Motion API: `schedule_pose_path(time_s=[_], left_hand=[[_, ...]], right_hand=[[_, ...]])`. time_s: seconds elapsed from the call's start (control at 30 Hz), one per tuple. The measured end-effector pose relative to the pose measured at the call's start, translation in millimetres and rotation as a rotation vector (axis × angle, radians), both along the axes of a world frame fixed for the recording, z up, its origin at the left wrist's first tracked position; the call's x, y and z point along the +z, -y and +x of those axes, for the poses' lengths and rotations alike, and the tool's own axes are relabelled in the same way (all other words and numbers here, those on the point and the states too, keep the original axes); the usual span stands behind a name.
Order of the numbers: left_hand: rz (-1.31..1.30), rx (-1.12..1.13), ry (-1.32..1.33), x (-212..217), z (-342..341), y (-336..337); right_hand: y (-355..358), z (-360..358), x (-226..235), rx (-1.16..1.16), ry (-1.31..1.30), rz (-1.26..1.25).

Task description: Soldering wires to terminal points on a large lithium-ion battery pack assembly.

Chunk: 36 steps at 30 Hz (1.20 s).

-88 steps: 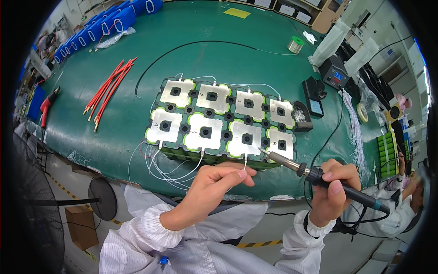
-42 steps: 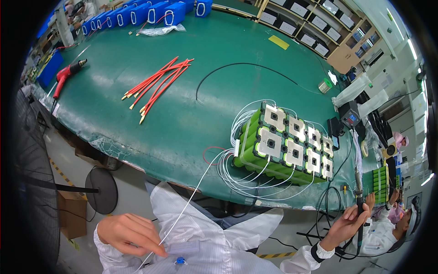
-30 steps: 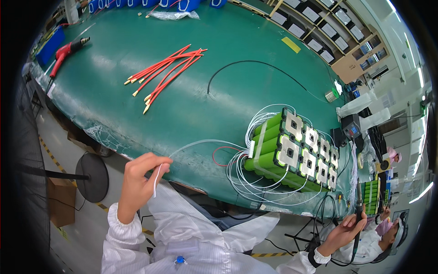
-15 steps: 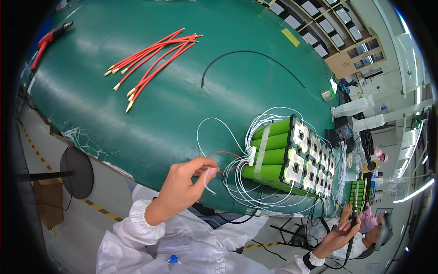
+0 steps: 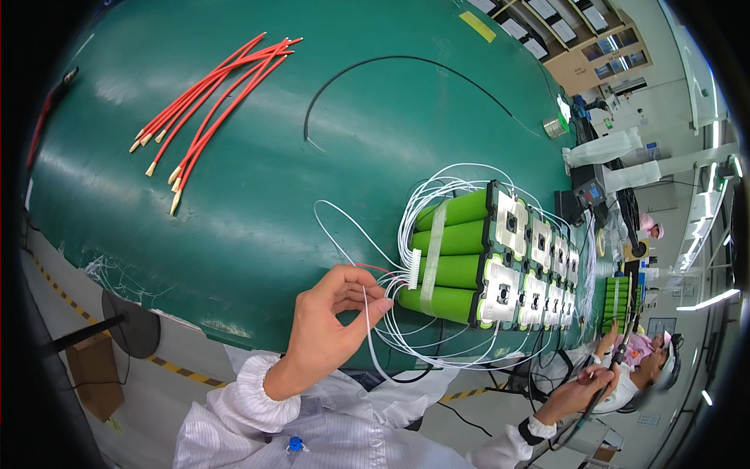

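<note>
A battery pack (image 5: 455, 264) of green cylindrical cells in black holders, with metal plates on its right face, lies on the green table. Tape runs around the cells. A white connector (image 5: 414, 269) and many white wires (image 5: 406, 228) gather at its left end. Just left of them, my left hand (image 5: 332, 332) is closed in a pinch on a thin white wire (image 5: 368, 322), whose lower part hangs below the fingers. A red wire (image 5: 372, 267) shows behind that hand. At lower right, my right hand (image 5: 576, 393) grips a soldering iron (image 5: 619, 353), tip pointing up.
Several red cables (image 5: 223, 94) with pale ends lie at far left. A black cable (image 5: 391, 59) curves across the table (image 5: 234, 258). A solder spool (image 5: 555, 127) and a black control box (image 5: 587, 191) stand at the far right. A co-worker (image 5: 637, 371) sits beyond my right hand.
The table and its things have shifted left and upward in view. My left hand has come closer to the pack, still pinching the wire. The soldering iron in my right hand leans further right.
</note>
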State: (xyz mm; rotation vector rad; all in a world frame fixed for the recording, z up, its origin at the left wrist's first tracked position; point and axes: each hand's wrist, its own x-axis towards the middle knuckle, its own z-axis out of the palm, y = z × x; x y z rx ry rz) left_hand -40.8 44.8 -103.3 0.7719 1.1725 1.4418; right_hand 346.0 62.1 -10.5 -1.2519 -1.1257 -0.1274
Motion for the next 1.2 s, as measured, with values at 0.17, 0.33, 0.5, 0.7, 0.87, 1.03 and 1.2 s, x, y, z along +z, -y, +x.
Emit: schedule_pose_path(time_s=[0.17, 0.33, 0.5, 0.7, 0.87, 1.03, 1.2], left_hand=[[-0.028, 0.011, 0.014, 0.2, 5.6, -7.6], [-0.079, -0.068, 0.007, 3.0, 5.7, -13.2], [-0.052, -0.008, 0.022, -1.2, 7.5, -16.9], [-0.095, 0.031, 0.12, -10.0, 9.1, -21.5], [-0.096, 0.006, 0.132, -11.7, 9.7, -24.8], [-0.082, 0.014, 0.138, -9.4, 8.2, -25.2], [-0.089, -0.009, 0.101, -9.2, 9.6, -28.2]], right_hand=[[-18.0, 11.9, -57.8, -0.108, 0.194, -0.031], [-26.5, 39.0, -114.8, -0.163, 0.284, -0.028], [-33.8, 70.4, -142.7, -0.23, 0.175, -0.031], [-31.6, 76.0, -156.6, -0.271, 0.175, -0.058], [-24.2, 81.8, -157.0, -0.294, 0.182, -0.061], [-20.4, 80.9, -164.5, -0.308, 0.175, -0.073], [-11.1, 83.0, -167.6, -0.317, 0.18, -0.084]])
